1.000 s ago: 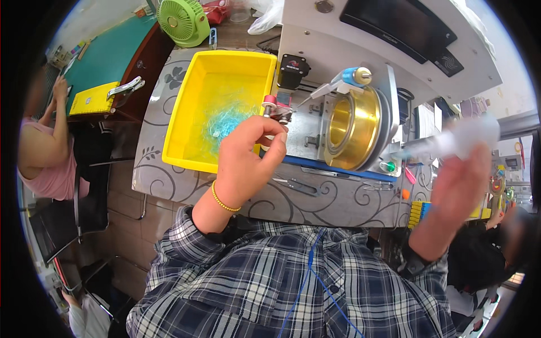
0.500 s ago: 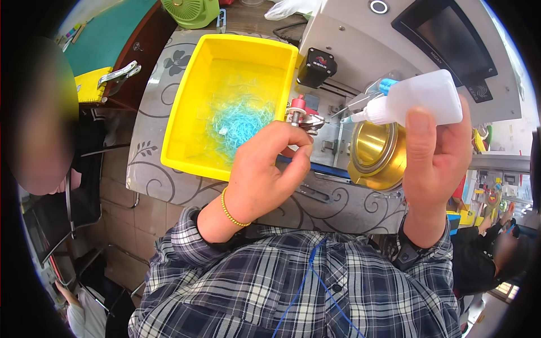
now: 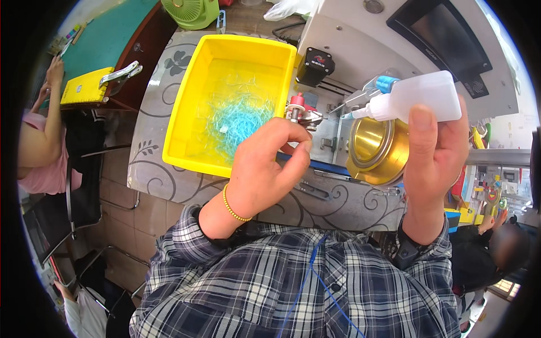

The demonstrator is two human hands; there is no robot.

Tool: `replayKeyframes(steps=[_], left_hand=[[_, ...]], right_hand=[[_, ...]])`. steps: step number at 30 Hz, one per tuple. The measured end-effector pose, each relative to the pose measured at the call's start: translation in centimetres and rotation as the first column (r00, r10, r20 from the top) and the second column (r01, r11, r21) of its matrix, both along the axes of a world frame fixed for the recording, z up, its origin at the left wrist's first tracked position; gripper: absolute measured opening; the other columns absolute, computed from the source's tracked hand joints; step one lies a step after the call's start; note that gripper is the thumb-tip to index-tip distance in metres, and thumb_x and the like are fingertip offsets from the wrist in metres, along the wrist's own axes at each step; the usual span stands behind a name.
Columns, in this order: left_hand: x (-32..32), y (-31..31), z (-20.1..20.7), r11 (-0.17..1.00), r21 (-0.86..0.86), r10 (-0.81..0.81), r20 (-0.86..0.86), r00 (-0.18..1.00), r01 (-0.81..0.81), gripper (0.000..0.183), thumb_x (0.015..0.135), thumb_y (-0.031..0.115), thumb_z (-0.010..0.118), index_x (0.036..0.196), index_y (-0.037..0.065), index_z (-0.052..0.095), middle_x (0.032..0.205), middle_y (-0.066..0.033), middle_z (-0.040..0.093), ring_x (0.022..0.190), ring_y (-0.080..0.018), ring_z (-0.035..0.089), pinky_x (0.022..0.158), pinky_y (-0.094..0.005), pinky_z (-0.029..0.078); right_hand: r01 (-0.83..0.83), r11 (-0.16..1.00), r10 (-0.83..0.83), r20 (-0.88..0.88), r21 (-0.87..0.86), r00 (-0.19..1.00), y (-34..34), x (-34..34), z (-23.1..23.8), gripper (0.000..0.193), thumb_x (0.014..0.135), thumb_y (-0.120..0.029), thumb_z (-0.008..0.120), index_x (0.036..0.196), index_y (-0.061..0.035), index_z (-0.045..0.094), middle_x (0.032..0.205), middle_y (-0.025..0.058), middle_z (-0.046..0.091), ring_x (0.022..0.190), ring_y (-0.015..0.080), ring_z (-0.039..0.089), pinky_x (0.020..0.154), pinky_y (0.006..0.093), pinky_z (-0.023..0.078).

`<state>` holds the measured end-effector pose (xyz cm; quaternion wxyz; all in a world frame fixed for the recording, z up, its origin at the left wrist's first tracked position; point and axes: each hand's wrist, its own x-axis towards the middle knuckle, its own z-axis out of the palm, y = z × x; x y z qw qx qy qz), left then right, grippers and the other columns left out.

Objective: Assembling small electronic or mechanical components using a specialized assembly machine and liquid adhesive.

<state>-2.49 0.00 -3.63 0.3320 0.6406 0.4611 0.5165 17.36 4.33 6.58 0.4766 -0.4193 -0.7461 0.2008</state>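
Observation:
My right hand (image 3: pixel 429 149) grips a white plastic squeeze bottle (image 3: pixel 426 96), which lies tilted nearly flat with its blue needle tip pointing left. That tip is close to the small metal clamp mechanism with a red knob (image 3: pixel 297 100). My left hand (image 3: pixel 270 166) is at the mechanism's near side, thumb and forefinger pinched together; whatever they hold is too small or hidden to make out. Right of the mechanism sits a round gold-coloured metal part (image 3: pixel 369 143), below the bottle. A yellow bin (image 3: pixel 189 112) on my left contains a tangle of thin blue strands (image 3: pixel 239 121).
Behind the mechanism stands a white machine (image 3: pixel 360 42) with a black motor (image 3: pixel 315 66) and a dark screen (image 3: pixel 442 34). A green fan (image 3: pixel 191 12) is at the far left of the patterned tabletop (image 3: pixel 155 143). Other people sit at both sides, one in pink (image 3: pixel 53 152).
The lit ring on the machine's round button has gone dark. Both hands and the bottle stay nearly in place. At the left, the person in pink now shows arms reaching to the green table.

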Motion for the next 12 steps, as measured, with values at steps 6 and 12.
replayKeyframes(steps=[6, 12], left_hand=[[0.2, -0.1, -0.5, 0.998, -0.068, -0.014, 0.04, 0.999, 0.017, 0.004, 0.089, 0.0, 0.059, 0.092, 0.0, 0.058, 0.092, -0.0081, 0.067, 0.082, -0.012, 0.064, 0.075, -0.025, 0.051], [0.3, -0.4, -1.1, 0.993, -0.119, 0.0, 0.06, 0.998, 0.007, 0.004, 0.093, 0.003, 0.056, 0.096, 0.001, 0.055, 0.095, -0.008, 0.067, 0.09, -0.0125, 0.063, 0.083, -0.0261, 0.049]], right_hand=[[-0.011, 0.997, -0.011, -0.299, -0.071, 0.954, -2.8, 4.2, -0.3, 0.037, 0.097, -0.023, 0.055, 0.123, 0.0034, 0.052, 0.11, 0.012, 0.062, 0.098, 0.0166, 0.06, 0.088, 0.0315, 0.047], [-0.062, 0.998, 0.062, -0.011, -0.024, 0.998, -1.9, 1.9, 0.3, 0.03, 0.096, -0.015, 0.057, 0.12, 0.0022, 0.054, 0.104, 0.0126, 0.065, 0.086, 0.0127, 0.061, 0.075, 0.0248, 0.049]])
